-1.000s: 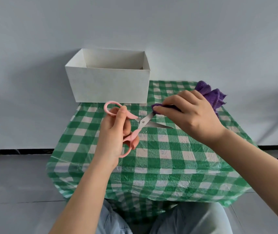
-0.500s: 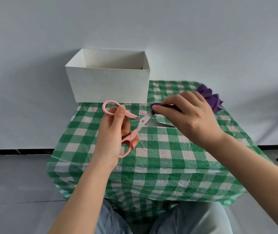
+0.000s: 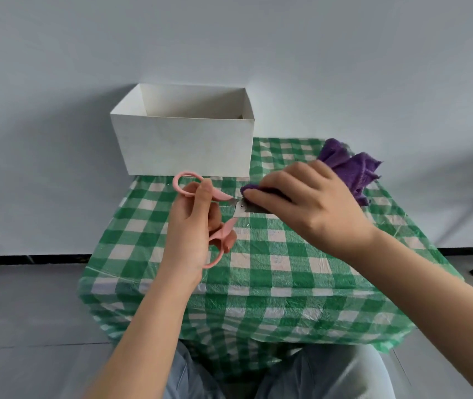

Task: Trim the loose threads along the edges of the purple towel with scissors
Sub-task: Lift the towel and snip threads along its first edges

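Note:
The purple towel (image 3: 350, 168) is bunched up above the table's right half. My right hand (image 3: 310, 205) pinches one of its edges, and a purple corner sticks out past my fingertips toward the left. My left hand (image 3: 192, 228) grips pink-handled scissors (image 3: 218, 214) by the handle loops. The metal blades point right and reach under my right fingertips at the towel's edge, so most of the blades are hidden.
An open white box (image 3: 183, 139) stands at the back left of the small table, which wears a green-and-white checked cloth (image 3: 272, 272). A pale wall rises behind. My knees show below the table's front edge.
The scissor blades have slid right, under my right fingertips, and look more closed. My right hand and the towel have dropped slightly toward the table.

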Tool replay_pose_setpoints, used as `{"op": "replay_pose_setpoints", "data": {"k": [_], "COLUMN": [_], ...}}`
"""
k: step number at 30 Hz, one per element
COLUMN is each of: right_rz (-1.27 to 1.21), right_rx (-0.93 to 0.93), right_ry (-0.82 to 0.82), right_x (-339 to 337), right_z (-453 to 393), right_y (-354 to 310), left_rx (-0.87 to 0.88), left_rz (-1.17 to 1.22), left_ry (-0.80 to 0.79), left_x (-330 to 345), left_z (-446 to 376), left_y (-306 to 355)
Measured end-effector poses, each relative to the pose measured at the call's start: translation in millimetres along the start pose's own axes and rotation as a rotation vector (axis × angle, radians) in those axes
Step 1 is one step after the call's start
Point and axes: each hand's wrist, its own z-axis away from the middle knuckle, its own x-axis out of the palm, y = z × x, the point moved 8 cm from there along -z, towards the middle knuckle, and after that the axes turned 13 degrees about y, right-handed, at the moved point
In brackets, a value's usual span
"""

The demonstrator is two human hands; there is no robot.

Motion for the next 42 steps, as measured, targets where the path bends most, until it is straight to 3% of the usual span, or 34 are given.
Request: {"op": "replay_pose_setpoints", "data": {"k": [11,17,27,33,42], "right_rz": [0.082,0.006,0.061,0.002,0.101], "right_rx": [0.208,0.016,0.202,0.076,0.216], "right_ry": [0.076,-0.035,0.054,-0.017,0.04], "right_x": [-5,5,-2,7,-1], "right_z": [10,4,9,4,13], "right_y": [41,1,39,1,37], "left_rx": [-0.035,-0.01,0.059,0.124,0.152], "left_rz": [0.021,-0.014,-0.069,-0.087,-0.099], "left_ry": [0.001,0.012,0.003,0.011,0.024], "left_x": [-1,2,0,8,3], "left_z": [-5,-3,-3,2,3], "left_y": [-3,-2,7,14,12]}}
